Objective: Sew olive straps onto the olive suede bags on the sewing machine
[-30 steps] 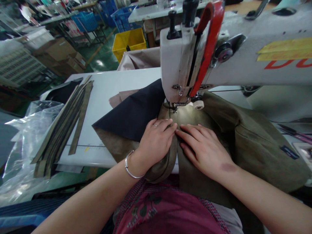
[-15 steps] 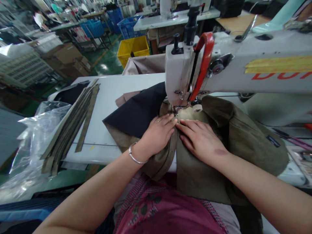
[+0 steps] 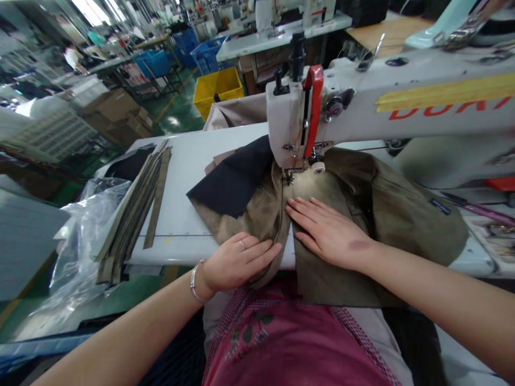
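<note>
An olive-brown garment (image 3: pixel 386 214) with a dark navy lining (image 3: pixel 235 179) lies under the head of a white sewing machine (image 3: pixel 362 107). Its presser foot (image 3: pixel 288 174) sits on a seam in the fabric. My right hand (image 3: pixel 328 233) lies flat and open on the olive fabric just below the foot, fingers pointing at the seam. My left hand (image 3: pixel 237 260), with a ring and a silver bracelet, rests with fingers stretched on the folded fabric edge at the table's near edge, left of the seam.
A stack of long olive strips (image 3: pixel 137 209) lies on the white table (image 3: pixel 189 161) to the left, beside a clear plastic bag (image 3: pixel 84 236). Behind are a yellow crate (image 3: pixel 217 86), blue crates, cardboard boxes and other sewing tables. Scissors or tools lie at the right edge (image 3: pixel 478 209).
My left hand has slid back from beside the presser foot to the table's near edge. My right hand stays flat on the fabric. The view has pulled back and tilted up.
</note>
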Demonstrator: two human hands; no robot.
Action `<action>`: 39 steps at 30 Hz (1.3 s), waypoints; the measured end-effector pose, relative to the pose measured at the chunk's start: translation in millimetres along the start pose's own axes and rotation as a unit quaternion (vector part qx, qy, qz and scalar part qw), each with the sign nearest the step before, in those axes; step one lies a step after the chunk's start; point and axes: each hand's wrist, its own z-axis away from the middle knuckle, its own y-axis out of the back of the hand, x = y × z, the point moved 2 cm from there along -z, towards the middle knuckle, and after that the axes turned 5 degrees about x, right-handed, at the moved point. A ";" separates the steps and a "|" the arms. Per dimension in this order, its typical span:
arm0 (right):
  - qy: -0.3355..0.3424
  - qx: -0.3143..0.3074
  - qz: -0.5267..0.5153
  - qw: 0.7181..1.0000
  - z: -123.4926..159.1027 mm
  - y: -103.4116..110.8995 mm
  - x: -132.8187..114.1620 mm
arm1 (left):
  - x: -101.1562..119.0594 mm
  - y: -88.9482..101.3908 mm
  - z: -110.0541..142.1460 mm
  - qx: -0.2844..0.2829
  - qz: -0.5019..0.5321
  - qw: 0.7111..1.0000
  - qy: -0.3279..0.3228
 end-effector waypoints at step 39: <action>0.019 0.004 0.022 1.000 85.9 25.9 -70.9 | -2.2 31.9 -72.9 -0.106 0.273 0.921 0.258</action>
